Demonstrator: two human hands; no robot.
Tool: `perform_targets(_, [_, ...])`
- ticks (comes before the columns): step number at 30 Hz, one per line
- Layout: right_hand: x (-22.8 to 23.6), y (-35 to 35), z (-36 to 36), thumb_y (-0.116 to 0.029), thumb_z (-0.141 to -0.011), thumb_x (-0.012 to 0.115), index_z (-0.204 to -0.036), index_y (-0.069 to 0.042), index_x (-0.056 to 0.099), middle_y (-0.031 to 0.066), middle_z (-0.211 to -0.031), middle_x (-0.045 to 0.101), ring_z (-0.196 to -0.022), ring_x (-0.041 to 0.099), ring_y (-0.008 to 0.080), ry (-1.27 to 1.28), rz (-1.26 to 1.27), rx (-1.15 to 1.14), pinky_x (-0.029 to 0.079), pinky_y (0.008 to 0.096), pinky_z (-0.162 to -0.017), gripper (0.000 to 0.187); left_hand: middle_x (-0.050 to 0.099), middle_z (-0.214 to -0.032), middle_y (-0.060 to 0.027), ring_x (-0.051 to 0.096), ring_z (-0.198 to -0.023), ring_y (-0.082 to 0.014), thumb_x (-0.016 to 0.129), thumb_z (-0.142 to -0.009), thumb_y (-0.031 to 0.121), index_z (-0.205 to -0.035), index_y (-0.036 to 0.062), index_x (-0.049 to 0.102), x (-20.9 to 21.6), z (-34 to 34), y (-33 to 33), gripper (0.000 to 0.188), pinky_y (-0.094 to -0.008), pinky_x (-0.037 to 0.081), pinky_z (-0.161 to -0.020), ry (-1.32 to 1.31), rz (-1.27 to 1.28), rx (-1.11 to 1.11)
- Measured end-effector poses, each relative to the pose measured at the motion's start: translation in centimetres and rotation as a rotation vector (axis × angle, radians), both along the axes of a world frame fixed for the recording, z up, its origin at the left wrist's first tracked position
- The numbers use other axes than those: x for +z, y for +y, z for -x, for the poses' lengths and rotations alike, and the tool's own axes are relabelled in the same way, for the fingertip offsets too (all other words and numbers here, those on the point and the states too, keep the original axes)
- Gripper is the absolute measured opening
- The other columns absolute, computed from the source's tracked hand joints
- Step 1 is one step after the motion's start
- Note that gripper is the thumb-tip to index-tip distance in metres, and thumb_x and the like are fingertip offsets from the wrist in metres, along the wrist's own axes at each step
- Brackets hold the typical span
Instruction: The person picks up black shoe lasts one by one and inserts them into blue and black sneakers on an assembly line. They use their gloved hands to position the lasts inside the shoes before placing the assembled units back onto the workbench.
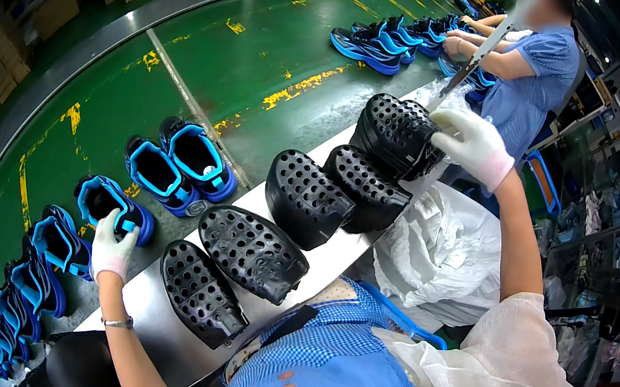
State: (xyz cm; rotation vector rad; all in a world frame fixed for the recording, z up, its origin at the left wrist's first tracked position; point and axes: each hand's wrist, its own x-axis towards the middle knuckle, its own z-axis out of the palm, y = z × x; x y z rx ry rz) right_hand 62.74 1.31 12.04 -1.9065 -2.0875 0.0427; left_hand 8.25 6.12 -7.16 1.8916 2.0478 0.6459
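Observation:
My left hand (112,250), in a white glove, pinches the heel tab of a blue-and-black sports shoe (100,197) on the green surface. My right hand (473,145), also gloved, is closed on the near end of a perforated black shoe form (395,130) at the far end of a white shelf. Another black form (367,189) lies beside it. Nearer to me on the shelf are a single form (305,197) and a pair, one larger-looking form (252,252) and its neighbour (201,290). The right fingertips are partly hidden behind the form.
Two shoes (184,161) stand beyond my left hand, and a row of shoes (28,283) runs down the left. The white shelf (146,305) edges the green conveyor (265,65). White plastic sheeting (442,255) bulges near my right side. A co-worker (534,83) handles shoes at the far right.

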Motion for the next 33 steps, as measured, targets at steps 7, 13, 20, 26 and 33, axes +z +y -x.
perform_targets(7, [-2.2, 1.2, -1.1, -0.015, -0.07, 0.071, -0.108, -0.003, 0.056, 0.0126, -0.095, 0.057, -0.083, 0.06, 0.0251, -0.065, 0.013, 0.129, 0.049, 0.0346, -0.077, 0.042, 0.051, -0.122, -0.0137, 0.054, -0.108, -0.0298, 0.07, -0.073, 0.026, -0.124, 0.0082, 0.054, 3.7, -0.5, -1.2, 0.057, -0.0352, 0.045, -0.092, 0.133, -0.067, -0.003])
perform_targets(13, [-0.8, 1.8, -1.0, -0.014, -0.067, 0.074, -0.1, -0.003, 0.058, 0.0108, -0.093, 0.055, -0.082, 0.059, 0.0233, -0.037, 0.142, 0.138, 0.05, 0.0327, -0.076, 0.038, 0.053, -0.118, -0.0142, 0.055, -0.106, -0.0309, 0.068, -0.077, 0.019, -0.117, 0.004, 0.057, 3.6, -1.0, -1.2, 0.044, -0.0356, 0.045, -0.091, 0.136, -0.227, -0.091])
perform_targets(20, [0.9, 1.6, -1.5, -0.012, -0.065, 0.075, -0.094, -0.004, 0.056, 0.0073, -0.09, 0.052, -0.078, 0.057, 0.0193, -0.044, 0.185, 0.202, 0.049, 0.0295, -0.072, 0.035, 0.055, -0.116, -0.0155, 0.056, -0.105, -0.0315, 0.066, -0.079, 0.018, -0.112, 0.0025, 0.061, 3.8, -2.9, -0.5, 0.036, -0.0356, 0.044, -0.092, 0.103, -0.262, -0.091])
perform_targets(26, [3.2, 1.1, 0.6, -0.016, -0.066, 0.077, -0.091, -0.004, 0.056, 0.0047, -0.086, 0.052, -0.077, 0.058, 0.0167, 0.016, -0.03, 0.152, 0.049, 0.0281, -0.07, 0.034, 0.057, -0.114, -0.013, 0.058, -0.101, -0.0249, 0.063, -0.084, 0.018, -0.115, 0.0037, 0.06, 5.7, -4.4, -0.6, 0.035, -0.0326, 0.047, -0.086, -0.048, -0.328, 0.002])
perform_targets(33, [0.6, 4.0, 14.6, -0.015, -0.066, 0.078, -0.093, -0.005, 0.058, 0.0072, -0.09, 0.055, -0.081, 0.059, 0.0199, 0.348, 0.011, 0.753, 0.05, 0.0292, -0.072, 0.035, 0.051, -0.125, -0.0191, 0.054, -0.112, -0.0265, 0.047, -0.094, 0.044, -0.137, -0.003, 0.035, 8.4, -9.0, -0.5, 0.065, -0.0358, 0.046, -0.093, -1.212, -0.021, -0.411])
